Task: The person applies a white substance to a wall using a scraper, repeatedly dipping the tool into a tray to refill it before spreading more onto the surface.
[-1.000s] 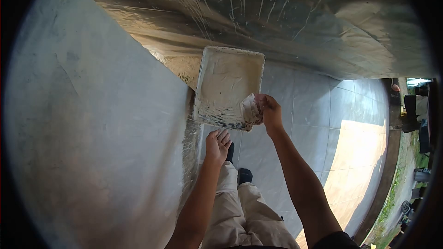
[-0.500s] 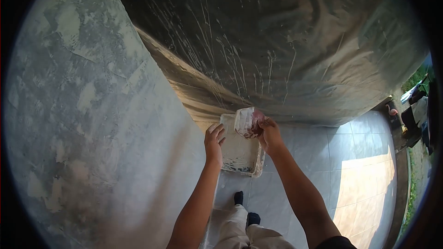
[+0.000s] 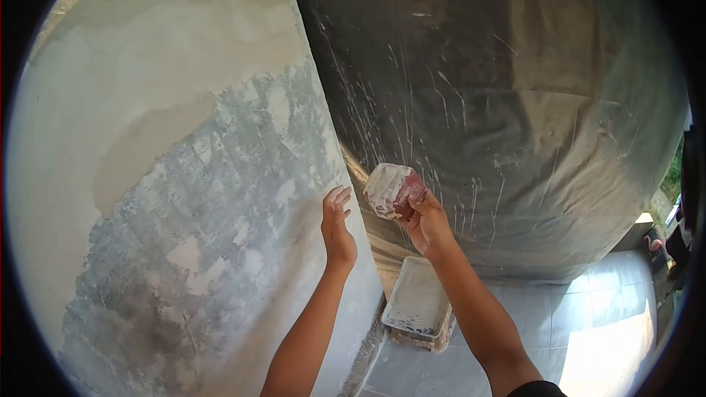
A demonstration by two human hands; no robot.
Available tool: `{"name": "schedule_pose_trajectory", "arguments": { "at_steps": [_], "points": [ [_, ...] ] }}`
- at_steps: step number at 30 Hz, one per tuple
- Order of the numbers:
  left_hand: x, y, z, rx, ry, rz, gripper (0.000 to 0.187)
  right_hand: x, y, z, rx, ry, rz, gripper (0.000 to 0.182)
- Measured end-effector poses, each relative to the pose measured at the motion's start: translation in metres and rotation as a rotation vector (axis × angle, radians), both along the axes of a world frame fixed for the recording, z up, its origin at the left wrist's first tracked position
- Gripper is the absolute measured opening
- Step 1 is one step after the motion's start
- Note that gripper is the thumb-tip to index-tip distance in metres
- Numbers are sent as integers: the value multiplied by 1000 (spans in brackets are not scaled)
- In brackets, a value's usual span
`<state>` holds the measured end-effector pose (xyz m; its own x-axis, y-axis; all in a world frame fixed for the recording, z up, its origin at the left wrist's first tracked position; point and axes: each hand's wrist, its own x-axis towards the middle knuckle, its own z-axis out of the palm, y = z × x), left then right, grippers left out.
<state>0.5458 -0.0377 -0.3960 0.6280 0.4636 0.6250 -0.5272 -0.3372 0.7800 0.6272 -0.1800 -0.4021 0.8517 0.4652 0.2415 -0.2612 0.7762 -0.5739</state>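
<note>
A reddish, hand-sized flat pad point(image 3: 395, 191), thickly smeared with white paste, is gripped along its right edge by my right hand point(image 3: 429, 226). Whether it is a sponge or a spreader I cannot make out. My left hand point(image 3: 338, 228) is raised to the left of it, fingers loosely stretched and holding nothing, just in front of the wall's right edge. Below both hands lies a shallow tray point(image 3: 417, 298) with whitish paste in it, propped on something pale at floor level. To the left rises the wall point(image 3: 220, 198), grey and patchy below, with a smooth cream coat higher up.
A dark plastic sheet point(image 3: 471, 117), streaked with white drips, hangs beyond the wall's right edge. Grey floor tiles point(image 3: 515, 309) run below it, with a bright sunlit patch point(image 3: 607, 345) at right. Dark objects point(image 3: 665, 242) stand at the far right.
My view has tilted up, showing more of the wall. The right hand has lifted the pad up from over the tray. The left hand has also risen away from the tray.
</note>
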Motion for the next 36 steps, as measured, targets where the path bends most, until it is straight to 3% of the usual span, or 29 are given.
{"name": "schedule_pose_trajectory", "arguments": {
  "at_steps": [8,13,16,30,33,36],
  "points": [
    [-82,12,128,295,-272,140,45,-72,30,110,141,-269,152,36],
    [-154,30,191,548,-355,358,42,-137,55,171,281,-343,189,34],
    [-199,45,220,744,-413,482,40,-178,74,201,358,-399,226,33],
    [-425,32,330,1206,-389,904,41,-380,109,304,562,-426,367,33],
    [-471,34,348,1303,-360,1071,42,-415,120,322,573,-473,310,30],
    [-517,33,378,1456,-338,1354,44,-442,135,347,507,-706,-158,29]
  ]
}}
